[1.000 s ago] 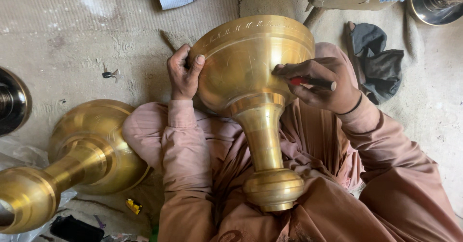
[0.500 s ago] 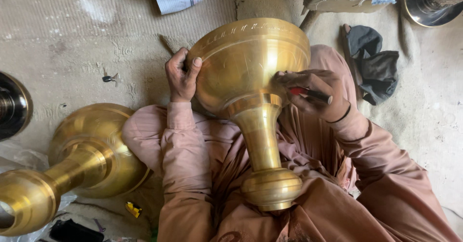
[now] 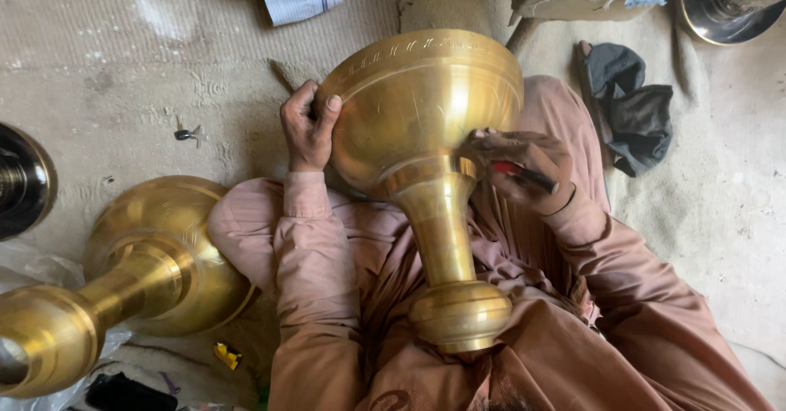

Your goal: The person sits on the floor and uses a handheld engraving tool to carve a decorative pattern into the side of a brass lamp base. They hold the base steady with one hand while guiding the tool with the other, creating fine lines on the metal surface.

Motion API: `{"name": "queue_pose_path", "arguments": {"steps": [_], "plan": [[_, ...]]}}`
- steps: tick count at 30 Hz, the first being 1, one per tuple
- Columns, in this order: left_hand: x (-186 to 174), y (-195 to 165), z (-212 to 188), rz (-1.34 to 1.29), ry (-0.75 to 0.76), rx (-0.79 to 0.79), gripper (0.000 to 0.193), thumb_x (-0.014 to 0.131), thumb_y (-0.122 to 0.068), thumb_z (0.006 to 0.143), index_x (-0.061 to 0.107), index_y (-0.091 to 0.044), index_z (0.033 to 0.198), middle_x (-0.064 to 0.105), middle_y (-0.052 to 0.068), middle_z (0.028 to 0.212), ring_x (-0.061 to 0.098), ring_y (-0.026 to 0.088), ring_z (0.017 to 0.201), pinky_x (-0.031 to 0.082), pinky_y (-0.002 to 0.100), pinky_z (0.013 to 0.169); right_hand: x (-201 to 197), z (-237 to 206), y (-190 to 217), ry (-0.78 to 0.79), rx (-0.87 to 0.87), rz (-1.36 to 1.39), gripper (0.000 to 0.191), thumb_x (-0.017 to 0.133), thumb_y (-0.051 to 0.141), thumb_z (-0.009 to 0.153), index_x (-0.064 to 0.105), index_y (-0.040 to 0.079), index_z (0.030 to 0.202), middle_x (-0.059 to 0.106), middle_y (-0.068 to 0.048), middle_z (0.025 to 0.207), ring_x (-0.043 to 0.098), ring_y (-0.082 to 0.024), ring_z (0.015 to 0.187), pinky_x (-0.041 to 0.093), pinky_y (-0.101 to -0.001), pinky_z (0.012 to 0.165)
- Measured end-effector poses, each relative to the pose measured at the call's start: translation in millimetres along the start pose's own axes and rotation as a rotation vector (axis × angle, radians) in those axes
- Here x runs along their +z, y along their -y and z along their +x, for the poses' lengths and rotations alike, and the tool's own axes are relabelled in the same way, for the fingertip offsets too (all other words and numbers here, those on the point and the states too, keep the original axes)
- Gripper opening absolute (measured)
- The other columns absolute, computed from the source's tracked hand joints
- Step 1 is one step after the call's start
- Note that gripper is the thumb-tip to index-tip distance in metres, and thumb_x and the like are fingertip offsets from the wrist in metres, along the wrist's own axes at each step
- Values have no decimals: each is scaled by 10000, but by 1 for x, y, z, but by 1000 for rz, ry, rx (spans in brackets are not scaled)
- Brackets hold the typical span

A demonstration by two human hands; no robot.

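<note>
The person sits on the floor with a big brass vase (image 3: 426,124) on their lap. The left hand (image 3: 307,128) is curled around the bowl's edge, gripping it. The right hand (image 3: 520,165) presses on the other side of the bowl, fingers closed on a red and black pen (image 3: 524,173). Another brass vase (image 3: 123,272) lies well off past the left hand.

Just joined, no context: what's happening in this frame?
A person seated on the floor has a large brass goblet-shaped vessel propped across their lap. The left hand grips the bowl's side near the rim, steadying it. The right hand holds a red-and-black pen-like tool against the bowl near the stem. A second, similar brass vessel lies on its side on the floor beside them, and a dark crumpled cloth lies on the other side.
</note>
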State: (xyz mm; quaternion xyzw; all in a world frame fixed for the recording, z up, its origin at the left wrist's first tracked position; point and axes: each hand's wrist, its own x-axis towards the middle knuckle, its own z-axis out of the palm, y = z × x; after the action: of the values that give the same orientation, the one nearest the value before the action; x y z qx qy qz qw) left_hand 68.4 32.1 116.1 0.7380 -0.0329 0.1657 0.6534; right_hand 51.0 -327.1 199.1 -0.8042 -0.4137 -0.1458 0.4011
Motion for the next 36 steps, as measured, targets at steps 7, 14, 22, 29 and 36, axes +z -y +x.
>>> {"name": "queue_pose_path", "arguments": {"steps": [7,14,22,29,36], "plan": [[1,-19,3,2,-11,7,570,700,-506,995,433,-55,771,378,-35,722,357,80,701,315,301,601,4,0,22,-65,12,125,264,738,-2,881,624,-31,1118,731,-185,1153,773,-302,986,646,-374,866],[4,-69,30,120,78,66,513,789,-505,932,647,-21,838,586,-32,701,513,52,664,437,272,590,24,17,46,-357,254,260,134,725,-54,977,603,-41,1029,711,-178,997,725,-214,877,590,-284,755],[24,-100,51,277,104,73,514,808,-506,898,626,-31,824,585,38,654,498,80,580,435,297,551,46,63,49,-507,578,731,103,671,-38,1015,573,-6,1020,712,-132,993,703,-135,829,586,-264,734],[23,-98,52,343,109,7,585,829,-502,875,537,-10,755,468,118,589,415,169,556,380,333,522,53,75,51,-606,707,692,123,649,5,1040,557,23,960,742,-127,923,707,-123,783,591,-260,690],[22,-93,50,268,111,50,554,786,-548,892,558,-59,764,557,19,595,495,95,526,419,296,508,56,77,52,-627,693,636,130,660,-13,1039,567,16,953,737,-136,930,717,-130,799,601,-270,719]]}}
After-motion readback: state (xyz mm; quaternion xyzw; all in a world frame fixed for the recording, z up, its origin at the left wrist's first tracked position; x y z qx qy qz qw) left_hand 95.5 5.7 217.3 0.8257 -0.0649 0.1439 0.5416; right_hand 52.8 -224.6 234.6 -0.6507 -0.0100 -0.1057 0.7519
